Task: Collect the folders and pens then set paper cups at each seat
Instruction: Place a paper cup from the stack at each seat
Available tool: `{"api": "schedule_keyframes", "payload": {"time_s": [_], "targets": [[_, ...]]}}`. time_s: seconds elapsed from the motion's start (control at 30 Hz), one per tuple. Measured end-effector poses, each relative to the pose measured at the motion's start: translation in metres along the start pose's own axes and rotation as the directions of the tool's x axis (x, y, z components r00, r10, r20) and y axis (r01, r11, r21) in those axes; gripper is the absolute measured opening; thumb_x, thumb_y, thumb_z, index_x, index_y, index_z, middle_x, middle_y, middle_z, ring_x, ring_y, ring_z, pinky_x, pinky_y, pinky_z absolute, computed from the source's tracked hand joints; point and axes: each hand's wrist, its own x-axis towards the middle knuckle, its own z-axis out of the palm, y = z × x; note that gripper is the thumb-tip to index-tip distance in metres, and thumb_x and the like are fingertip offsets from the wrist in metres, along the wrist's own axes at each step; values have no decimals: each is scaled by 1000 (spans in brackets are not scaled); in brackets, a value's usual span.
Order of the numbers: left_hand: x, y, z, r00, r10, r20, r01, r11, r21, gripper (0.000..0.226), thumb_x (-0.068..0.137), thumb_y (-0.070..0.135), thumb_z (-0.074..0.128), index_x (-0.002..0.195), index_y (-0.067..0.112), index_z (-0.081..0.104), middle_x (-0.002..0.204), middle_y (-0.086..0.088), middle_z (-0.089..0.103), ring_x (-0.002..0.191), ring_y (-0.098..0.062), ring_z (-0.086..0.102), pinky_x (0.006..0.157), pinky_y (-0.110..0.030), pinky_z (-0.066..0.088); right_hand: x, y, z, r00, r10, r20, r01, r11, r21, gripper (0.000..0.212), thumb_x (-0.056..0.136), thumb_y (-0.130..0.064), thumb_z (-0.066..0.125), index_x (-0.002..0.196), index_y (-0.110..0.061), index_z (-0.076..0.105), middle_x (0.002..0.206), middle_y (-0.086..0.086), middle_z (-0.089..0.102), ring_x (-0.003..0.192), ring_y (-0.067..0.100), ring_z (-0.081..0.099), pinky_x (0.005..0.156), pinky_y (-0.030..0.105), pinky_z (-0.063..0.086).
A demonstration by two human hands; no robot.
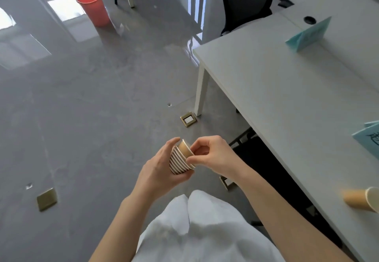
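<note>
Stretching across most of the room is a grey polished floor (86, 97), which reflects the bright windows at the far left. On the right stands a long white table (276, 81) with a white leg at its near corner; its top is plain and pale. A black office chair (246, 3) is pushed near the far end of this table. Further away on the floor stands a red bucket (93, 7), well apart from the table.

On the table top I see two folded teal cards (309, 35) (one far, one cut by the right edge) and one paper cup (363, 199) lying on its side near the right edge, its mouth toward the right. Two brass floor sockets (188, 119) are set in the floor, one beside the table leg and one at the left.

The person stands beside the table in white clothes. The left hand (158, 169) is curled around a stack of paper cups (180, 159), which is held over the floor and tilted toward the right. The right hand (213, 156) pinches the rim of the top cup with its fingertips, fingers bent.
</note>
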Motion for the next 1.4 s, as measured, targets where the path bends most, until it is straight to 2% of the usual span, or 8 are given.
{"api": "schedule_keyframes", "payload": {"time_s": [0.13,0.5,0.57,0.7,0.87,1.0,1.23,1.4], "targets": [[36,-21,-26,1000,22,-5,-22,1000,-2,71,63,55,75,125,44,42,109,21,58,87,-9,62,75,-37,53,40,-17,2,1000,-2,-11,3,999,33,14,78,-16,75,91,-13,71,86,0,74,82,9,70,82,29,57],[230,-45,-95,999,32,32,-34,998,51,74,64,55,78,128,44,41,109,23,54,94,-11,59,81,-33,50,216,-46,-90,938,112,-327,-62,986,158,11,86,-15,67,96,-18,67,88,-8,70,84,3,65,68,8,49],[274,-40,-112,999,31,34,-33,998,47,74,64,55,78,128,45,41,108,24,54,95,-11,58,83,-32,49,254,-53,-115,925,131,-358,-85,986,143,10,86,-14,66,94,-19,67,88,-5,70,86,8,66,73,12,50],[355,-29,-137,999,26,31,-26,999,-23,72,64,52,79,125,44,43,101,19,56,93,-12,57,85,-34,49,324,-66,-165,895,143,-422,-112,989,98,12,84,-17,67,96,-18,68,93,1,71,92,17,67,87,33,54],[451,-23,-159,998,25,50,-21,996,-90,69,63,54,79,122,46,44,93,19,56,87,-7,57,79,-33,52,400,-77,-217,833,173,-526,-131,985,115,17,84,-18,67,101,-14,68,93,2,71,92,18,66,89,35,54],[521,-22,-173,994,54,99,-45,994,-99,68,63,54,80,121,47,44,92,17,57,87,-8,58,82,-35,52,445,-79,-238,799,217,-561,-182,976,119,17,83,-19,68,99,-15,69,94,2,71,93,19,66,86,35,54],[686,4,-209,967,185,176,-173,981,-84,67,65,53,79,122,45,45,92,17,58,87,-12,59,82,-34,52,539,-102,-286,650,341,-679,-238,940,244,16,85,-21,64,100,-17,70,90,-3,69,90,15,64,69,21,45],[802,37,-241,912,298,280,-294,954,-59,67,64,53,79,121,45,45,92,15,59,88,-14,60,82,-37,53,587,-119,-317,452,420,-787,-260,906,335,18,85,-22,65,102,-16,68,91,-3,67,88,14,62,71,23,44]]}}
